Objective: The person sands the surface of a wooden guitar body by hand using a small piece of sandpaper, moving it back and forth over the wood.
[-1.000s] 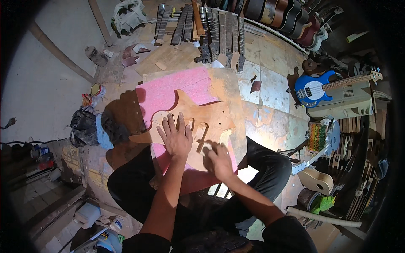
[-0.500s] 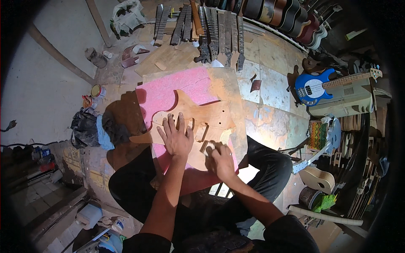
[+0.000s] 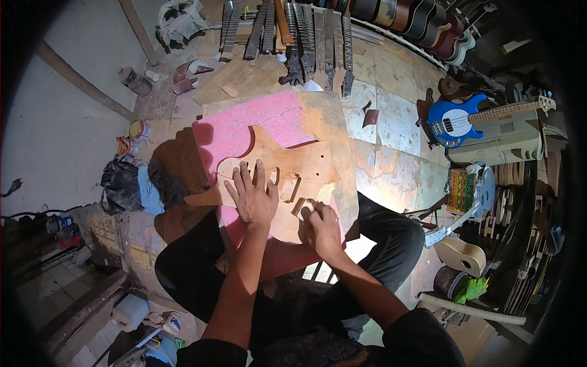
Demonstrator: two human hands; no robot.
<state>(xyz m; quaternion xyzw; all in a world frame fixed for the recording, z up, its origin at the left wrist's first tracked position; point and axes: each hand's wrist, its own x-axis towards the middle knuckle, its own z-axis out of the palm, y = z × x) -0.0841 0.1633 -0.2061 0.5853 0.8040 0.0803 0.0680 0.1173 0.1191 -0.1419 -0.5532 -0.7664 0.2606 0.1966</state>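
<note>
A bare wooden electric guitar body [image 3: 299, 160], with pointed horns, routed cavities and small drilled holes, lies flat in front of me. Pressed on its left part is my left hand [image 3: 255, 199], fingers spread and holding nothing. My right hand [image 3: 324, 227] bears on the lower right of the body, its fingers bent and closed. Something small and pale seems to be under those fingertips, but the hand and its shadow hide what it is. Beneath the body are a pink foam sheet [image 3: 229, 116] and a worn board [image 3: 342, 131] across my lap.
Several guitar necks [image 3: 299, 46] lie at the far side. A blue bass guitar [image 3: 452, 122] leans at the right, above an unfinished guitar body with a round hole [image 3: 461, 257]. Dark bags [image 3: 122, 183] and a tin [image 3: 139, 129] stand on the left. Guitars [image 3: 422, 24] line the back.
My right hand has shifted slightly away from me over the wood, its fingers more bent. The left hand stays in place on the guitar body. The whole view has moved a little.
</note>
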